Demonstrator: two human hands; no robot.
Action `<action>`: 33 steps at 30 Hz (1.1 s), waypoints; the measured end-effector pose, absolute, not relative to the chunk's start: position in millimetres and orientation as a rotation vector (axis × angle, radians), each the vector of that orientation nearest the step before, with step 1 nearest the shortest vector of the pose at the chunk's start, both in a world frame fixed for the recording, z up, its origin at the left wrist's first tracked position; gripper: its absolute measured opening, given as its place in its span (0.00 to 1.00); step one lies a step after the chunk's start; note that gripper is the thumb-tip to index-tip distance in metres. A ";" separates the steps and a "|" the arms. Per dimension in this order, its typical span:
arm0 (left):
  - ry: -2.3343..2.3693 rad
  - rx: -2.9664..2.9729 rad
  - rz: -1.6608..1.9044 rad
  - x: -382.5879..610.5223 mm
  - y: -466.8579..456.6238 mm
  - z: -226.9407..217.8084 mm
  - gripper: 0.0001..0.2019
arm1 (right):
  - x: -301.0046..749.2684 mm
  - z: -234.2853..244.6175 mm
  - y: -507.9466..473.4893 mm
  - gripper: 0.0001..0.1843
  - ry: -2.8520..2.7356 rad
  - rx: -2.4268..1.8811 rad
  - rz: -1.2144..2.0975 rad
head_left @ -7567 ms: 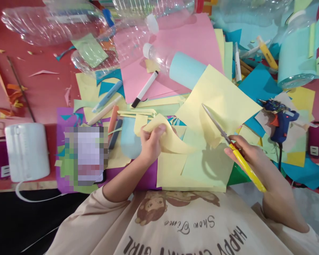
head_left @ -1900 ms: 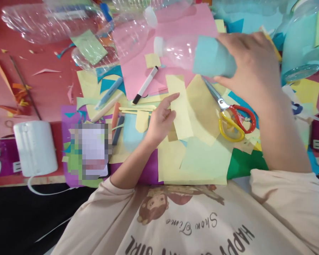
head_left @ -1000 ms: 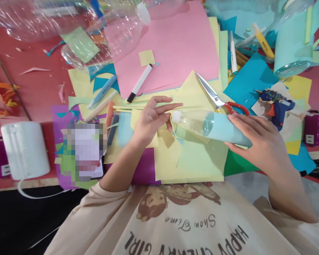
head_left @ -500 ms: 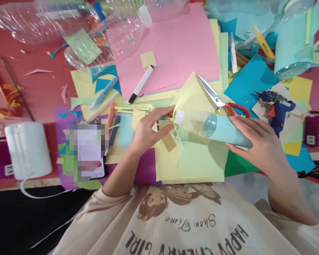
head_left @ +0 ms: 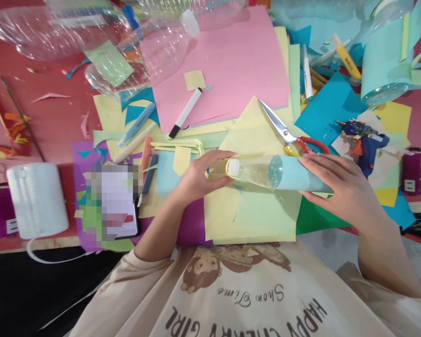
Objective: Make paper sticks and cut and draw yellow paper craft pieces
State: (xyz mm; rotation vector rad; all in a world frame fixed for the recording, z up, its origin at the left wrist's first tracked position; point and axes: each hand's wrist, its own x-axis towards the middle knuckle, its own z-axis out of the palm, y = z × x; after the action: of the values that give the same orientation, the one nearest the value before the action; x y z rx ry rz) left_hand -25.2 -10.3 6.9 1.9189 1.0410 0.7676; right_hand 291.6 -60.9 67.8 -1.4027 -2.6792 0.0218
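Note:
A clear plastic bottle (head_left: 256, 171) with a white cap and a light blue paper wrap (head_left: 294, 173) lies sideways above the papers, its cap pointing left. My right hand (head_left: 340, 187) is closed around the wrapped base end. At the other end, my left hand (head_left: 199, 175) has thumb and fingers on either side of a thin yellow paper strip (head_left: 227, 164), which curves around the cap. How far the strip goes round is hard to see. Just beyond the bottle lie scissors (head_left: 287, 133) with red handles, blades spread, on pale yellow paper (head_left: 247, 126).
A blue glue gun (head_left: 370, 145) rests at right, near a larger blue-wrapped bottle (head_left: 386, 65). Clear bottles (head_left: 164, 51) lie at the back left beside pink paper (head_left: 228, 61). A black-and-white marker (head_left: 185, 112), a phone (head_left: 121, 201) and a white case (head_left: 38, 199) are also there.
The yellow strip has gone from standing beside the cap to curving around it. The bottle has levelled, its cap end coming slightly nearer me, between my left thumb and fingers.

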 end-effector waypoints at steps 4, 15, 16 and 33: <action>1.078 1.905 0.718 -25.0 -13.6 5.0 0.21 | 293.7 65.5 -55.9 0.37 -2.683 -1.381 0.087; 1.124 1.939 0.817 -23.2 -15.5 -0.5 0.19 | 249.8 74.3 -40.7 0.43 -2.734 -1.348 0.165; 1.122 1.938 0.810 -23.2 -15.3 -0.3 0.19 | 243.1 73.6 -38.5 0.43 -2.739 -1.312 0.159; 1.056 1.909 0.735 -15.5 -16.3 -3.2 0.24 | 226.2 52.6 -26.1 0.40 -2.727 -1.211 0.029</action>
State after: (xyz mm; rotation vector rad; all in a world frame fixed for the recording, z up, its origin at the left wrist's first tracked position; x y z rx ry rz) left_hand -15.5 -16.3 -3.2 1.9091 1.0563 0.7350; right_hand 226.2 -26.1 52.6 -1.2112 -2.7266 0.0294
